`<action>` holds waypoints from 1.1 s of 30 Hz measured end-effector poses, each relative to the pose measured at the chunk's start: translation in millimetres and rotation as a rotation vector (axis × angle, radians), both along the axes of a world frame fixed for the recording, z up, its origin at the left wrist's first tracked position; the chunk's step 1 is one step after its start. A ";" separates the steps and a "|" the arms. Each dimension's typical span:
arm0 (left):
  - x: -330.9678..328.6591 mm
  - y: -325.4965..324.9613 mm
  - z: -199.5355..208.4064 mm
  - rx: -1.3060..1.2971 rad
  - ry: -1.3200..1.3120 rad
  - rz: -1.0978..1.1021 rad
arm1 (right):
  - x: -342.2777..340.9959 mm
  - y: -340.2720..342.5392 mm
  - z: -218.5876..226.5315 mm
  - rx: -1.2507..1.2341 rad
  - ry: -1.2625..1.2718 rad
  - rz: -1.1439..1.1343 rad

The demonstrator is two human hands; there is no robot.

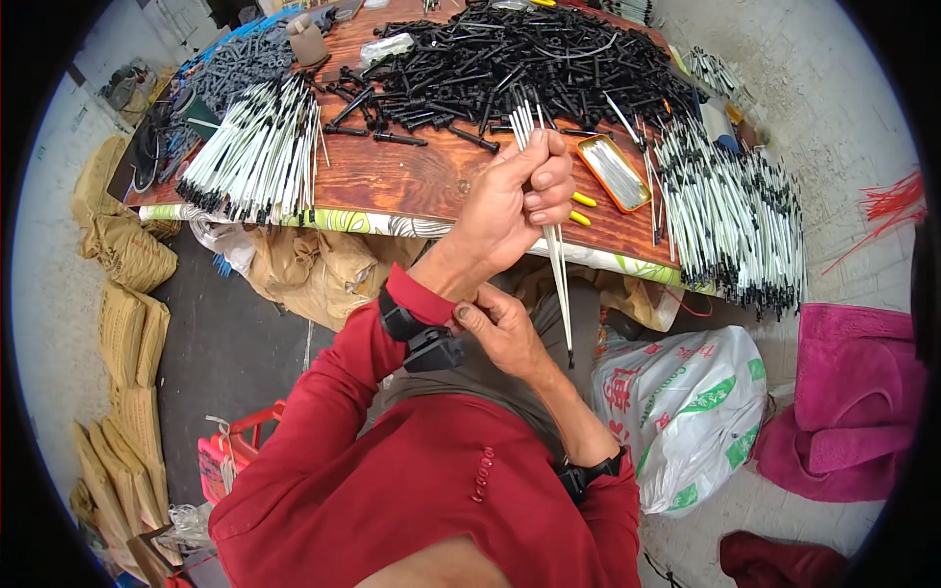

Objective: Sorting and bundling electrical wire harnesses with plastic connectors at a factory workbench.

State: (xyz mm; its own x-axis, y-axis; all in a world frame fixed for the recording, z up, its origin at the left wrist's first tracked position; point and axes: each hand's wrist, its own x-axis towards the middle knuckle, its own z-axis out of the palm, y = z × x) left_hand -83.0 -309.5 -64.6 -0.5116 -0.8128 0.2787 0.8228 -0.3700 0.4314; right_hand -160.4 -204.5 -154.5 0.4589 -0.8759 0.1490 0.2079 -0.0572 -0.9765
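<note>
My left hand [520,201] is closed around several thin white rods [561,284], held over the table's front edge. Their upper ends fan out above the fist, and a black tip shows at the lower end. Below it, my right hand [505,333] is at the left wrist, thumb and fingers pinching the edge of the red sleeve cuff [423,296]. Part of the right fingertips is hidden there. Just beyond the left hand lies a big heap of black plastic parts [529,64]. An orange-rimmed tin [616,173] with thin pieces in it sits right of the fist.
Bundles of white rods with black ends lie at the table's left [260,152] and right [730,211]. Yellow-handled pliers [580,209] rest by the tin. A white plastic bag [686,412] stands below at right, near a magenta padded seat [843,412]. Brown sacks [314,269] are under the table.
</note>
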 end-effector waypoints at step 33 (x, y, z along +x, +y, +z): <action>5.0 28.7 -26.6 -1.019 -0.925 1.026 | 11.5 58.3 14.4 0.449 -0.050 0.237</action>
State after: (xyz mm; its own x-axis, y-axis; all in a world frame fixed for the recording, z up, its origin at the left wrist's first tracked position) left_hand -78.1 -280.8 -91.2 -0.2115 -0.5816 0.7855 -0.1097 0.8127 0.5722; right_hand -149.0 -146.2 -140.1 0.6550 -0.7310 -0.1913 0.2111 0.4201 -0.8826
